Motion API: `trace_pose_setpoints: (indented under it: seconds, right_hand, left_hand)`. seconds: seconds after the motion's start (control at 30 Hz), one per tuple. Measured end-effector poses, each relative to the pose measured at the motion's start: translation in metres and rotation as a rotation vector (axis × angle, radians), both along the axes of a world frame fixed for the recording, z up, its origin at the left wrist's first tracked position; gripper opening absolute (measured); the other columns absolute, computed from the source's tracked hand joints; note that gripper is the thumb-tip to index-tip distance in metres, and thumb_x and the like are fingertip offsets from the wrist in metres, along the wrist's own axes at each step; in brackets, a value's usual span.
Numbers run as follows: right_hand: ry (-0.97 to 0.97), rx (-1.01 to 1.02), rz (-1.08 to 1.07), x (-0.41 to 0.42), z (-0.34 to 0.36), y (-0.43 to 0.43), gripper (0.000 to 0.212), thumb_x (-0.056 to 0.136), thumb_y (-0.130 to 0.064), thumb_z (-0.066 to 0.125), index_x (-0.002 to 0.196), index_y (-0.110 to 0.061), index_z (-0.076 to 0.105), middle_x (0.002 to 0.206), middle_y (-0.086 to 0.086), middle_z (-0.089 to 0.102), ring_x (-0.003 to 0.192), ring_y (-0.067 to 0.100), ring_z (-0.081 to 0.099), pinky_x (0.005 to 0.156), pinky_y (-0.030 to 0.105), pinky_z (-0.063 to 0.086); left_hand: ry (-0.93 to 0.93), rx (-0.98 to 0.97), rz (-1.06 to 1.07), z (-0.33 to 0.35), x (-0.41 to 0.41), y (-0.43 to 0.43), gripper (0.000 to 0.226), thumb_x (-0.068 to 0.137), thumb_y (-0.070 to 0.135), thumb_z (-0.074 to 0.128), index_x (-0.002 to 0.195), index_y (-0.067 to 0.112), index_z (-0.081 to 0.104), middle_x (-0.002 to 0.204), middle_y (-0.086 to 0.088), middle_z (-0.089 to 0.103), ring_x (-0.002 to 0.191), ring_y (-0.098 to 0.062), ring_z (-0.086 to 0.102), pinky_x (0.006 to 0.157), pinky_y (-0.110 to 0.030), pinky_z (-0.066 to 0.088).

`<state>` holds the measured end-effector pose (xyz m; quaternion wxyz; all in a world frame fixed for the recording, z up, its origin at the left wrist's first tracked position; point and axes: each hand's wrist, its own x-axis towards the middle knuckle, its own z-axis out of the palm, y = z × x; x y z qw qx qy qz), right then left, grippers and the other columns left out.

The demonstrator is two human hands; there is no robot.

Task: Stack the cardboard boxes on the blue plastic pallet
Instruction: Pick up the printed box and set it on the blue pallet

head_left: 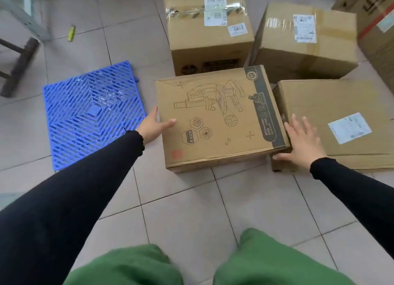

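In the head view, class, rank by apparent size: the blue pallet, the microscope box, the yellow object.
1. Microscope box, though nearness may flatter it.
2. Blue pallet, fairly close.
3. Yellow object, clearly smallest.

Pale square floor tiles (191, 220) with dark grout lines cover the room, lit evenly. At far left stands a dark wooden leg (20, 67) – beside a grey metal frame (23, 18). A small yellow-green object (71, 32) lies on the tiles beyond.

Your left hand's (153, 126) fingers are hidden behind the microscope box's (217, 118) left side. The printed carton (372, 24) at the floor's far right corner is cut off by the frame, and the shipping labels (215, 10) are too blurred to read.
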<state>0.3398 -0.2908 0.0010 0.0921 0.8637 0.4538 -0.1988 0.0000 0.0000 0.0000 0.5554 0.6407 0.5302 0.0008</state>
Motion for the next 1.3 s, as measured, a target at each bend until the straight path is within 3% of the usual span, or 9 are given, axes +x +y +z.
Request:
trace_pose_setpoints:
  seconds: [0.13, 0.23, 0.43, 0.6, 0.73, 0.9, 1.0, 1.1, 1.3]
  right_hand:
    - [0.015, 0.102, 0.052, 0.001, -0.015, 0.007, 0.121, 0.067, -0.067, 0.079, 0.163, -0.020, 0.022, 0.174, 0.006, 0.004, 0.159, 0.029, -0.010, 0.124, 0.058, -0.006]
    - [0.035, 0.171, 0.060, -0.007, -0.022, 0.008, 0.123, 0.061, -0.077, 0.072, 0.159, -0.013, 0.032, 0.172, 0.009, 0.014, 0.160, 0.027, -0.005, 0.125, 0.057, -0.008]
    - [0.174, 0.381, 0.079, -0.055, -0.006, 0.002, 0.132, 0.058, -0.096, 0.050, 0.156, -0.008, 0.033, 0.162, 0.012, 0.038, 0.156, 0.028, 0.019, 0.127, 0.054, 0.004]
    - [0.416, 0.533, 0.099, -0.135, 0.028, 0.041, 0.117, 0.062, -0.084, 0.063, 0.149, -0.010, 0.040, 0.139, -0.005, 0.051, 0.134, 0.017, 0.039, 0.122, 0.057, 0.022]
    - [0.563, 0.548, 0.141, -0.187, 0.031, 0.106, 0.112, 0.061, -0.080, 0.070, 0.147, -0.014, 0.041, 0.131, -0.010, 0.050, 0.122, 0.016, 0.049, 0.105, 0.050, 0.044]
    - [0.649, 0.509, 0.202, -0.234, 0.013, 0.207, 0.094, 0.072, -0.044, 0.089, 0.143, -0.016, 0.034, 0.133, 0.005, 0.063, 0.121, 0.028, 0.061, 0.100, 0.049, 0.052]
    - [0.675, 0.467, 0.214, -0.255, -0.001, 0.253, 0.090, 0.076, -0.039, 0.088, 0.143, -0.016, 0.033, 0.129, 0.004, 0.066, 0.114, 0.027, 0.064, 0.094, 0.041, 0.053]
    - [0.709, 0.447, 0.206, -0.270, -0.018, 0.280, 0.087, 0.076, -0.038, 0.088, 0.140, -0.016, 0.033, 0.128, 0.003, 0.065, 0.115, 0.028, 0.064, 0.097, 0.047, 0.053]
    - [0.670, 0.412, 0.230, -0.281, -0.030, 0.308, 0.088, 0.077, -0.040, 0.086, 0.142, -0.021, 0.029, 0.131, 0.005, 0.065, 0.115, 0.029, 0.065, 0.096, 0.049, 0.055]
  left_hand:
    - [-0.240, -0.150, 0.156, -0.026, 0.005, 0.000, 0.078, 0.088, 0.028, 0.078, 0.151, 0.022, 0.033, 0.137, 0.003, 0.062, 0.115, -0.010, 0.065, 0.089, -0.028, 0.057]
    - [-0.353, -0.179, 0.253, -0.032, 0.002, -0.004, 0.078, 0.088, 0.012, 0.078, 0.149, 0.023, 0.031, 0.134, -0.002, 0.064, 0.112, -0.016, 0.068, 0.075, -0.023, 0.060]
    - [-0.425, -0.157, 0.304, -0.009, -0.052, 0.001, 0.071, 0.088, 0.010, 0.077, 0.147, 0.027, 0.040, 0.127, 0.002, 0.071, 0.106, -0.014, 0.074, 0.081, -0.033, 0.061]
    - [-0.415, -0.086, 0.464, 0.032, -0.140, 0.026, 0.073, 0.086, 0.017, 0.079, 0.145, 0.026, 0.036, 0.120, 0.000, 0.074, 0.099, -0.021, 0.076, 0.075, -0.039, 0.061]
    - [-0.335, 0.013, 0.560, 0.057, -0.211, 0.063, 0.082, 0.077, 0.032, 0.084, 0.141, 0.019, 0.035, 0.120, -0.003, 0.071, 0.087, -0.014, 0.078, 0.071, -0.035, 0.061]
    - [-0.284, 0.087, 0.544, 0.063, -0.277, 0.124, 0.053, 0.095, 0.027, 0.069, 0.140, 0.020, 0.040, 0.123, 0.001, 0.068, 0.105, -0.015, 0.070, 0.077, -0.031, 0.057]
    - [-0.239, 0.095, 0.503, 0.054, -0.302, 0.153, 0.051, 0.097, 0.031, 0.067, 0.142, 0.018, 0.048, 0.128, -0.004, 0.070, 0.115, -0.022, 0.068, 0.084, -0.037, 0.057]
    - [-0.206, 0.125, 0.529, 0.039, -0.320, 0.169, 0.060, 0.093, 0.033, 0.071, 0.146, 0.018, 0.047, 0.131, -0.004, 0.069, 0.117, -0.024, 0.067, 0.094, -0.045, 0.055]
    - [-0.199, 0.123, 0.572, 0.013, -0.329, 0.170, 0.034, 0.098, 0.027, 0.065, 0.131, 0.025, 0.054, 0.119, 0.003, 0.071, 0.105, -0.013, 0.068, 0.086, -0.035, 0.055]
